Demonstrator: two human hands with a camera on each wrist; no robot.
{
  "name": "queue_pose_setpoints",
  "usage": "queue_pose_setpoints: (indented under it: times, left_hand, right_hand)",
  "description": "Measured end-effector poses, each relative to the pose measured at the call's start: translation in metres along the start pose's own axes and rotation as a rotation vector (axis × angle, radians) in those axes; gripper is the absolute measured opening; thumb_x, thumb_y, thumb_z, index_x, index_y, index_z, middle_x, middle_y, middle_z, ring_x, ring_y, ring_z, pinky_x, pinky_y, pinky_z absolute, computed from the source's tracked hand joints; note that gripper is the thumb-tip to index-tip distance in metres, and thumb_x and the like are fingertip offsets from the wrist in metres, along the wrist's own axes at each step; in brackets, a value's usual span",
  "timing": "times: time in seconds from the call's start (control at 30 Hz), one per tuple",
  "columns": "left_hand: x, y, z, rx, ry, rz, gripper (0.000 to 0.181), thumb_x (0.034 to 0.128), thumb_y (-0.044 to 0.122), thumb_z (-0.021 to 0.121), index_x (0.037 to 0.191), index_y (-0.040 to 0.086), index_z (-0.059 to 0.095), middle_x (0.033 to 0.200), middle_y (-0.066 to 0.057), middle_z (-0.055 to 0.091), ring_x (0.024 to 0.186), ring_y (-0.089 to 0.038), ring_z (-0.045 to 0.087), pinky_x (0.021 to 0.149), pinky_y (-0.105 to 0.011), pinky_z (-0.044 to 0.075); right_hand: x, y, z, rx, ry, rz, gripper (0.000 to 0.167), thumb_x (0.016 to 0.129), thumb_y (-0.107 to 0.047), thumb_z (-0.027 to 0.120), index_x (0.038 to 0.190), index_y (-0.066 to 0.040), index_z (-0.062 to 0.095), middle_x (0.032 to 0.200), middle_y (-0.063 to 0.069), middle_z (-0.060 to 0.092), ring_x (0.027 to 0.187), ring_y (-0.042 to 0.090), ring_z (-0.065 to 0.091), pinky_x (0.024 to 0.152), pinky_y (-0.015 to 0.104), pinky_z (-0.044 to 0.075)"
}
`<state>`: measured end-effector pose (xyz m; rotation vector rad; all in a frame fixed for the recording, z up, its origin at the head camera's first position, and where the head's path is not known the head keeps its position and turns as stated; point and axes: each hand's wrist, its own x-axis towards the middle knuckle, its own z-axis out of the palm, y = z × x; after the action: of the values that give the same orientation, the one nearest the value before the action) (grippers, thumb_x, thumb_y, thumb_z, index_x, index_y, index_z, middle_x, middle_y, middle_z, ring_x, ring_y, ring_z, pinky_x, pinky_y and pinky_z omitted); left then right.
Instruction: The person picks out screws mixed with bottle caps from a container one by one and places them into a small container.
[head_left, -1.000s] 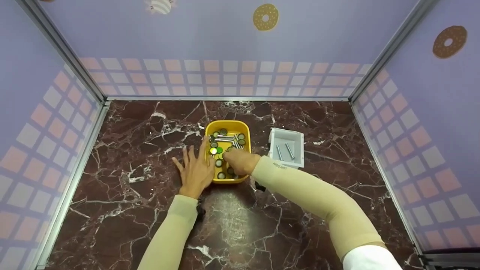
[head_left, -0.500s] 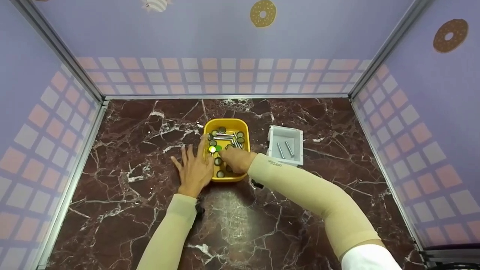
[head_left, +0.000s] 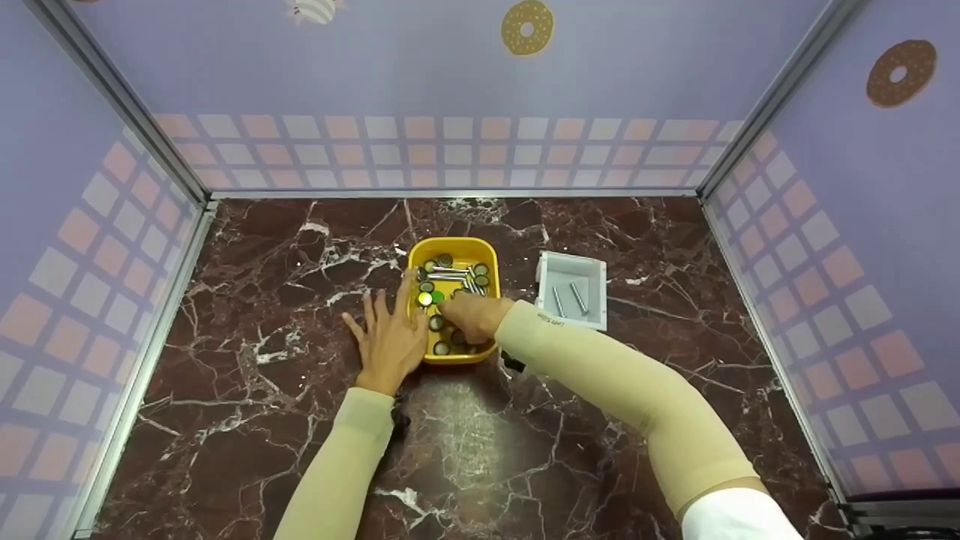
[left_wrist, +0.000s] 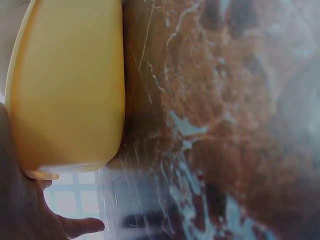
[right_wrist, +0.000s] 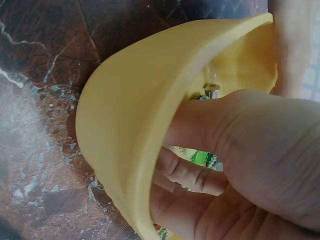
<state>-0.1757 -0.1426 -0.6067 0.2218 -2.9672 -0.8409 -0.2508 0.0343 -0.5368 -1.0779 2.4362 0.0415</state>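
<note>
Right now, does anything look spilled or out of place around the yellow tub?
Nothing stands out: the tub sits upright, discs and bolts lie inside it, and two more bolts rest in the gray box.

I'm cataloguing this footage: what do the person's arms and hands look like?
The left hand and right hand are bare. Pale cream sleeves cover both forearms; the right one bears small dark lettering near the cuff, and white cloth shows above it. Something black shows at each wrist.

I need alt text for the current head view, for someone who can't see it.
A person's right hand reaches into a yellow bin of small round pieces and metal rods, while the left hand touches its left side. To the right, a grey tray holds two rods.
</note>
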Motion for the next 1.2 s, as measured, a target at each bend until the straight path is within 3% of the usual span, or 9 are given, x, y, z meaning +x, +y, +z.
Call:
queue_pose_setpoints:
  times: [0.27, 0.63, 0.77, 0.97, 1.2]
  left_hand:
    - [0.001, 0.002, 0.001, -0.004, -0.001, 0.001, 0.075, 0.1173, 0.043, 0.042, 0.187, 0.048, 0.016, 0.187, -0.033, 0.034, 0.180, -0.060, 0.016, 0.138, -0.090, -0.008]
    - [0.002, 0.002, 0.002, -0.008, -0.011, -0.005, 0.074, 0.1180, 0.045, 0.040, 0.187, 0.049, 0.016, 0.187, -0.033, 0.033, 0.180, -0.059, 0.015, 0.138, -0.090, -0.009]
    - [0.002, 0.001, 0.002, -0.010, -0.011, -0.003, 0.074, 0.1179, 0.045, 0.040, 0.187, 0.049, 0.015, 0.187, -0.032, 0.033, 0.180, -0.059, 0.014, 0.138, -0.090, -0.009]
    - [0.002, -0.001, 0.003, -0.016, -0.006, 0.008, 0.073, 0.1181, 0.046, 0.038, 0.187, 0.050, 0.014, 0.187, -0.032, 0.034, 0.181, -0.059, 0.014, 0.138, -0.091, -0.008]
    - [0.001, -0.001, 0.002, -0.023, -0.009, 0.001, 0.073, 0.1184, 0.046, 0.039, 0.187, 0.049, 0.015, 0.187, -0.032, 0.033, 0.180, -0.060, 0.014, 0.138, -0.091, -0.009]
  right_hand:
    - [-0.006, 0.002, -0.007, 0.091, -0.028, 0.010, 0.033, 0.104, -0.001, 0.081, 0.136, 0.000, 0.070, 0.125, 0.022, 0.080, 0.111, 0.035, 0.074, 0.106, 0.050, 0.068]
    - [-0.012, 0.017, -0.013, 0.261, -0.011, -0.018, 0.054, 0.097, 0.003, 0.084, 0.147, 0.001, 0.065, 0.127, 0.025, 0.080, 0.112, 0.036, 0.076, 0.093, 0.045, 0.069]
    - [-0.016, 0.024, -0.013, 0.318, 0.031, -0.026, 0.053, 0.096, 0.003, 0.083, 0.146, -0.001, 0.065, 0.125, 0.022, 0.082, 0.110, 0.035, 0.078, 0.090, 0.044, 0.068]
    - [-0.024, 0.032, -0.009, 0.428, 0.136, -0.036, 0.043, 0.103, -0.007, 0.085, 0.140, -0.004, 0.064, 0.124, 0.017, 0.081, 0.112, 0.033, 0.078, 0.101, 0.046, 0.068]
    - [-0.035, 0.037, -0.006, 0.563, 0.237, -0.039, 0.057, 0.094, -0.001, 0.092, 0.144, -0.005, 0.066, 0.129, 0.016, 0.084, 0.117, 0.034, 0.082, 0.105, 0.048, 0.069]
